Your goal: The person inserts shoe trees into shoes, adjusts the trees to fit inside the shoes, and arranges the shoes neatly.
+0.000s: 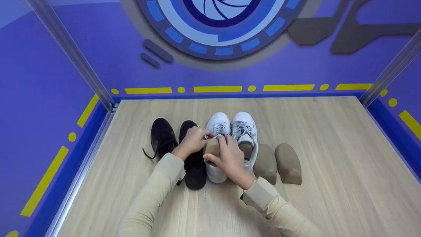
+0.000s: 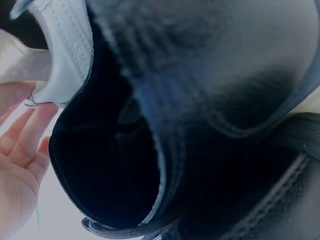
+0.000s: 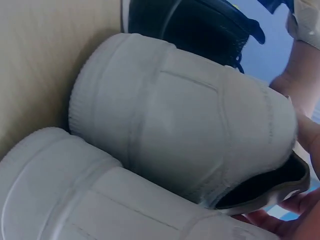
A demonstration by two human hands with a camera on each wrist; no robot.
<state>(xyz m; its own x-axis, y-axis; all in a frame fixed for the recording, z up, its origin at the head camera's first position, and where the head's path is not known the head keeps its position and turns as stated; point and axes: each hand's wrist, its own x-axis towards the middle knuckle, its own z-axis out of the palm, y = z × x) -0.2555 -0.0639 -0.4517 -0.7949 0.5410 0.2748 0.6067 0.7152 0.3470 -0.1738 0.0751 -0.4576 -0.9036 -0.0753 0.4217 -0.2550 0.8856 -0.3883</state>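
Note:
My left hand (image 1: 196, 137) pinches the collar area of the left white sneaker (image 1: 216, 174), near its laces. With my right hand (image 1: 232, 156) I grip a brown shoe tree (image 1: 212, 147) at this sneaker's opening, thumb on the near side and fingers over the far side. Its toe end is hidden by the sneaker and hands. Another brown shoe tree (image 1: 245, 148) sits inside the right white sneaker (image 1: 244, 121). From the right wrist view, the left sneaker's heel (image 3: 190, 115) stands on the table, fingers at its rim.
Two loose brown shoe trees (image 1: 265, 163) lie right of the sneakers. A pair of black shoes (image 1: 161, 131) stands close on the left, one lace trailing outward. The wooden table (image 1: 335, 158) is bounded by blue panels (image 1: 230, 75) at the back and sides.

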